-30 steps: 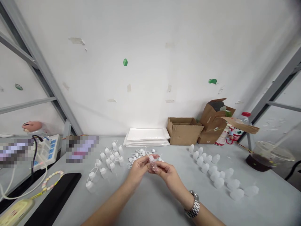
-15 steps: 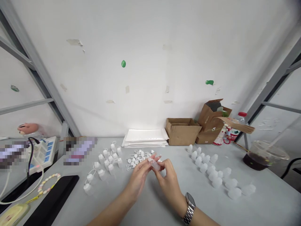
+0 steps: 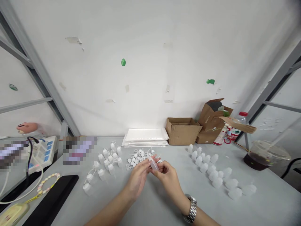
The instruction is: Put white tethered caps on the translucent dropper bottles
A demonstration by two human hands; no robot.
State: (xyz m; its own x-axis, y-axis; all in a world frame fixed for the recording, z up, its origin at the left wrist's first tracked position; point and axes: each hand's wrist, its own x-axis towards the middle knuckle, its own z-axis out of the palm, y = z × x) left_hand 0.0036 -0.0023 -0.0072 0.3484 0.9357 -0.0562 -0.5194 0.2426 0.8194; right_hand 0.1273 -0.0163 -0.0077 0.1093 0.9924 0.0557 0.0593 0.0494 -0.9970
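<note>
A small translucent bottle is held at the middle of the table between my two hands. The fingers of my left hand close on its upper end, where a white cap with a loop shows. My right hand grips its lower part. Just behind my hands lies a pile of small white caps. On the left stand several capped bottles with loops. Several bottles without visible loops stand on the right.
White sheets are stacked against the wall beside a cardboard box. A brown paper bag and a cup of dark drink are at the right. A black pad, bracelet and power strip are at the left.
The bottle in my hands has turned more upright and shows more of its body. My right fingers have shifted around it, and my right wrist has rotated slightly.
</note>
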